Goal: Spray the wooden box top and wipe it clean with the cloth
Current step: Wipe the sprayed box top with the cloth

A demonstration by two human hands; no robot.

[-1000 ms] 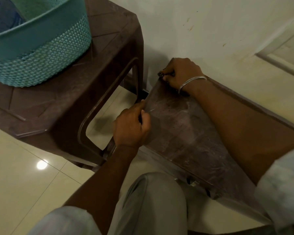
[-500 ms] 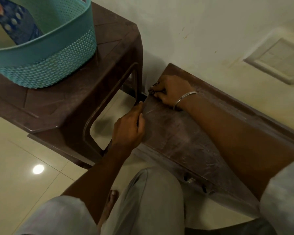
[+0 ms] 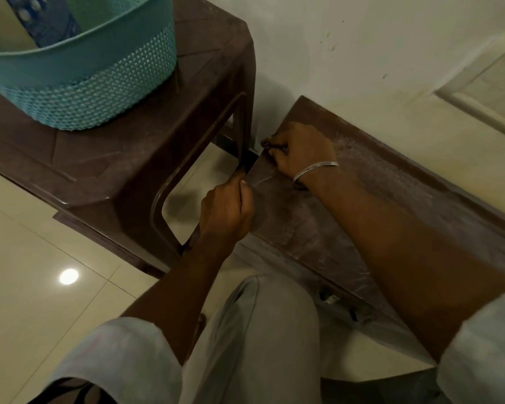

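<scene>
Hardly any movement in the last half second, though over the full second the right hand [image 3: 302, 153] has come off the far corner by the wall [image 3: 362, 53], and a bare dusty strip of the wooden box top [image 3: 391, 176] now shows behind it. Its fingers are curled tight at the box's left end, clamped on the far edge of a clear sheet [image 3: 263, 177] that lies glossy over the lid; there's a small dark bit at the fingertips I can't make out. A silver bangle [image 3: 315, 170] sits at that wrist. The left hand [image 3: 228, 214] is down at the near left corner, thumb and fingers pinching the same sheet, and a bright crease runs taut between the two hands. The box itself sits on the floor, its long back edge against the wall, a metal latch [image 3: 328, 298] showing on its front face. It's tight on that left side: the brown plastic table [image 3: 114, 158] stands just beside the box end, and the left knuckles are right up against its leg. A teal basket [image 3: 85, 91] rests on the table. The person's knee [image 3: 260, 330] crowds the box front. Open room lies on the tiled floor [image 3: 27, 258] to the near left and through the table's leg frame.
</scene>
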